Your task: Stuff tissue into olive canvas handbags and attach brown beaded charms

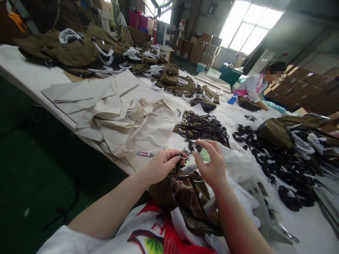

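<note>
My left hand pinches a small metal ring fixed to a dark strap on the brown bag lying in my lap at the table's edge. Just right of the ring is my right hand, its fingers spread and curved, thumb tip close to the ring, holding nothing that I can see. Right behind my hands a pile of dark chain straps with clips lies on the white table.
Crumpled beige paper sheets cover the table to the left. Olive bags with white wrapped handles are stacked at the back. Black straps and another olive bag lie at right. A person in white works at the far end. Clear plastic bags lie beside my right hand.
</note>
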The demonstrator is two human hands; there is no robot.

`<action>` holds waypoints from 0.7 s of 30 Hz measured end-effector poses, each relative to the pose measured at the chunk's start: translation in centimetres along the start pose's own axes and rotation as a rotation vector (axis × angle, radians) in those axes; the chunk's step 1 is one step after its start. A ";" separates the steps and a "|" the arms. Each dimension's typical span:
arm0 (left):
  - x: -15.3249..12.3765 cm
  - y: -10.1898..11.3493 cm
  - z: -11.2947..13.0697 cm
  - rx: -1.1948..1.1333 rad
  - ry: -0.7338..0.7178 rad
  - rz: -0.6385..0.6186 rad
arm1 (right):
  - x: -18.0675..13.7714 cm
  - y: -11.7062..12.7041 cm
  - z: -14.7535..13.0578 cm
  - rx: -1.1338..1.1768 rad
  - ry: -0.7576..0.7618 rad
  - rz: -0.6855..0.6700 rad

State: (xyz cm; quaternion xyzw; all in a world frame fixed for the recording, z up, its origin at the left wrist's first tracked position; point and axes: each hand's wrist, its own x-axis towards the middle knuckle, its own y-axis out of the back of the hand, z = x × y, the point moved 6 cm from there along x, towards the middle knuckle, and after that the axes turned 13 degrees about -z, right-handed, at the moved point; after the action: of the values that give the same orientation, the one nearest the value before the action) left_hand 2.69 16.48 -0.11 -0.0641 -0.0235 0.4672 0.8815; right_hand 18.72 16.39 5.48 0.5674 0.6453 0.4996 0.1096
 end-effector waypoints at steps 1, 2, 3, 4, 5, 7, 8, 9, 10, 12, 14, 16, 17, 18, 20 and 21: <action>0.0 0.0 0.0 -0.003 0.001 0.005 | -0.2 -0.1 -0.7 -0.037 0.040 -0.034; 0.1 0.1 0.0 -0.002 0.001 0.005 | -0.4 -0.4 -1.2 -0.060 0.069 -0.093; 0.1 0.1 -0.1 0.002 -0.001 0.005 | -0.5 -0.8 -1.5 -0.075 0.089 -0.158; 0.1 0.1 -0.1 0.010 -0.001 0.002 | -0.6 -1.2 -1.8 -0.088 0.101 -0.209; 0.1 0.2 -0.1 0.019 -0.002 0.001 | -0.7 -1.6 -1.9 -0.101 0.110 -0.243; 0.1 0.2 -0.1 0.033 -0.001 -0.001 | -0.7 -2.1 -1.9 -0.121 0.133 -0.274; 0.1 0.2 -0.1 0.033 0.001 0.002 | -0.7 -2.2 -2.0 -0.128 0.149 -0.282; 0.1 0.3 -0.1 0.028 0.005 0.007 | -0.7 -2.3 -2.0 -0.130 0.168 -0.291; 0.2 0.4 -0.1 0.020 0.008 0.016 | -0.7 -2.4 -2.1 -0.132 0.188 -0.300; 0.2 0.5 -0.2 0.006 0.009 0.045 | -0.8 -2.4 -2.4 -0.147 0.224 -0.290; 0.3 0.7 -0.2 0.001 0.001 0.068 | -0.9 -2.1 -2.7 -0.197 0.260 -0.254; 0.3 0.6 0.0 0.030 -0.019 0.074 | -1.0 -1.9 -3.0 -0.267 0.294 -0.203; 0.4 0.5 0.1 0.057 -0.031 0.074 | -1.1 -1.9 -3.1 -0.299 0.309 -0.182; 0.4 0.4 0.3 0.091 -0.044 0.073 | -1.2 -1.8 -3.1 -0.328 0.319 -0.169; 0.3 0.2 0.7 0.170 -0.069 0.078 | -1.4 -1.9 -3.2 -0.386 0.323 -0.160; 0.3 0.2 1.0 0.213 -0.077 0.083 | -1.4 -2.0 -3.1 -0.412 0.319 -0.161</action>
State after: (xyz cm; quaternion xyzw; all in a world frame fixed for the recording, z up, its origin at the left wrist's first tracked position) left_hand 2.62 16.95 0.82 0.0469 -0.0049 0.5053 0.8616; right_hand 15.72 13.87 4.81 0.3940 0.5821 0.6933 0.1591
